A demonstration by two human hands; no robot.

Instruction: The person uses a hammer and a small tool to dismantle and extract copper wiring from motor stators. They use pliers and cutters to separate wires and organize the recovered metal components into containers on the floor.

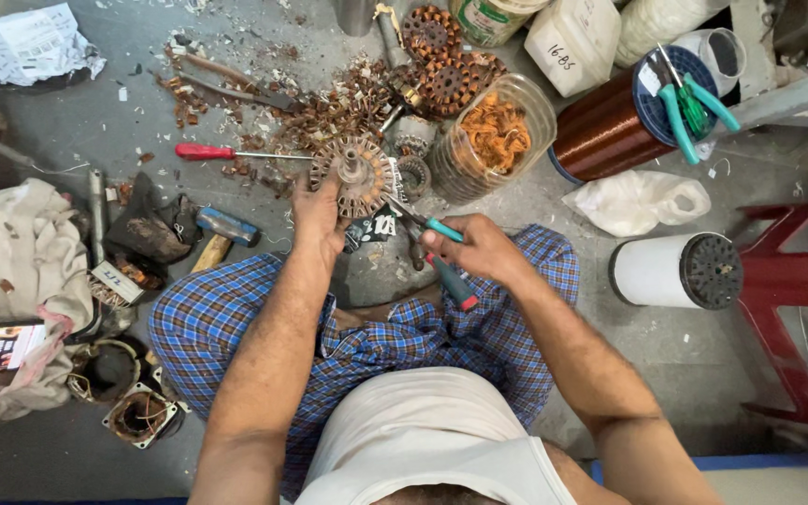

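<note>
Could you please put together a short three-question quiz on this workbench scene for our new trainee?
1. True or false: the left hand holds the round motor core.
2. What does the right hand grip? A) hammer B) teal-handled pliers C) red-handled screwdriver
3. Fill in: the clear plastic jar behind the core holds copper ____.

Key:
1. True.
2. B; the screwdriver lies on the floor left of the core.
3. Wire scraps.
</note>
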